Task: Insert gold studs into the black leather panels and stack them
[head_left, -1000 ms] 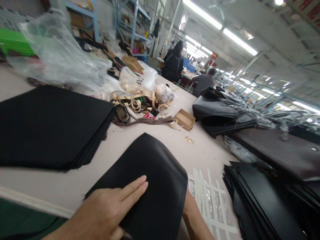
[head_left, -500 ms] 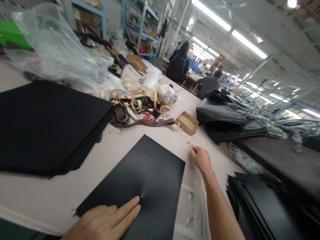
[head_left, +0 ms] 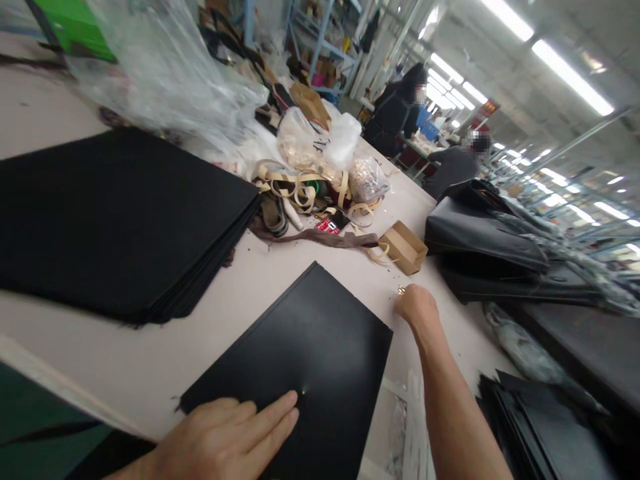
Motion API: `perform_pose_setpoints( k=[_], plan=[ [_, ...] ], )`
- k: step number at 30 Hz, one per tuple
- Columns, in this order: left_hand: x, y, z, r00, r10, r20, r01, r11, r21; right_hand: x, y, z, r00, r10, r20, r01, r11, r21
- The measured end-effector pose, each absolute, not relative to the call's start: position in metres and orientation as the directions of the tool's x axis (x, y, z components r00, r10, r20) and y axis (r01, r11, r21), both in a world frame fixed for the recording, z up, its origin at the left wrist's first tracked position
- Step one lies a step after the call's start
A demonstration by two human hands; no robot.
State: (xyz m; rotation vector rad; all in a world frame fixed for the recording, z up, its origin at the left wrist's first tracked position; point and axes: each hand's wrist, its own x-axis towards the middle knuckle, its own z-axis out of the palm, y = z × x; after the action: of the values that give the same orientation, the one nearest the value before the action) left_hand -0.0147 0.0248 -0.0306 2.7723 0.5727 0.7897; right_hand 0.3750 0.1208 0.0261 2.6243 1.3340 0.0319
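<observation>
A black leather-like panel [head_left: 320, 320] with a finished edge lies flat in front of me. My left hand [head_left: 235, 430] rests on its lower left part, index and middle fingers stretched out. Their tips are beside a tiny gold-coloured spot [head_left: 303, 392] on the panel. Beyond the panel's right corner, my right hand [head_left: 417, 307] is low over the table with its fingers curled together. Small shiny gold-coloured metal pieces [head_left: 401, 290] show at its far edge. The fingertips are hidden behind the hand, so what they pinch cannot be made out.
A stack of black sheets [head_left: 125, 227] lies at left. Ahead are an open cardboard box [head_left: 404, 247], cream strips [head_left: 303, 190] and clear plastic bags [head_left: 180, 87]. Black bags [head_left: 485, 233] lie at right, above more black panels [head_left: 540, 420]. Two people sit farther back.
My view has swung left, so everything sits farther right. My right hand has turned and curled over the gold-coloured pieces, covering most of them. The left hand stays on the panel.
</observation>
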Motion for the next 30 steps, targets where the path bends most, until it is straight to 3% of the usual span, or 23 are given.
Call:
perform_pose_setpoints(
  k=[7,12,14,17,19,30],
  plan=[
    [-0.014,0.031,-0.008,0.818,0.372,0.438,0.267,-0.921,0.284,0.385,0.117,0.028,0.634,0.768,-0.089,0.769,-0.615,0.174],
    [-0.015,0.028,-0.011,0.829,0.373,0.417,0.278,-0.921,0.271,0.359,0.090,0.039,0.559,0.819,-0.133,0.826,-0.563,0.005],
    [-0.015,0.028,-0.011,0.834,0.370,0.409,0.275,-0.922,0.273,0.327,0.065,0.037,0.477,0.863,-0.166,0.848,-0.502,-0.170],
    [-0.015,0.028,-0.011,0.840,0.379,0.388,0.280,-0.916,0.289,0.268,0.020,0.030,0.250,0.942,-0.224,0.738,-0.335,-0.587],
    [-0.014,0.028,-0.011,0.849,0.375,0.373,0.274,-0.915,0.295,0.234,-0.005,0.028,0.160,0.958,-0.237,0.668,-0.282,-0.689],
    [-0.014,0.027,-0.014,0.837,0.361,0.410,0.276,-0.927,0.253,0.193,-0.016,0.029,0.076,0.986,-0.150,0.809,-0.149,-0.569]
  ],
)
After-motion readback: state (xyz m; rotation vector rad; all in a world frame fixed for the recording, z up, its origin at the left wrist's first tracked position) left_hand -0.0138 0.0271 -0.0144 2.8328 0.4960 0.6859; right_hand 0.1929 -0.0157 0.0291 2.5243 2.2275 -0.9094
